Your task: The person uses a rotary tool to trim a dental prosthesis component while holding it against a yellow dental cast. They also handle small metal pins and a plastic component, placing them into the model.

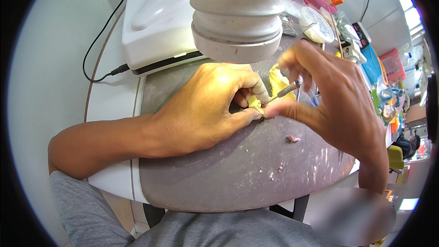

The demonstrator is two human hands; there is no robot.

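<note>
Pinched between the thumb and fingers of my left hand [196, 110] is a small yellow piece [255, 105]. A thin metal tool with a dark handle [286, 90] angles down to it. My right hand [336, 100] is curled over the tool, its thumb near the piece and its upper fingers smeared by motion; its grip is unclear. A larger crumpled yellow material [279, 82] lies just behind. A small pink lump [292, 139] and scattered bits sit on the grey mat [210, 178].
A white ribbed hose [235, 23] hangs over the work. A white machine [155, 13] with a black cable occupies the back left. Plastic containers [313, 25], a blue tray [371, 64] and clutter crowd the right side. A wall [45, 64] borders the left.
</note>
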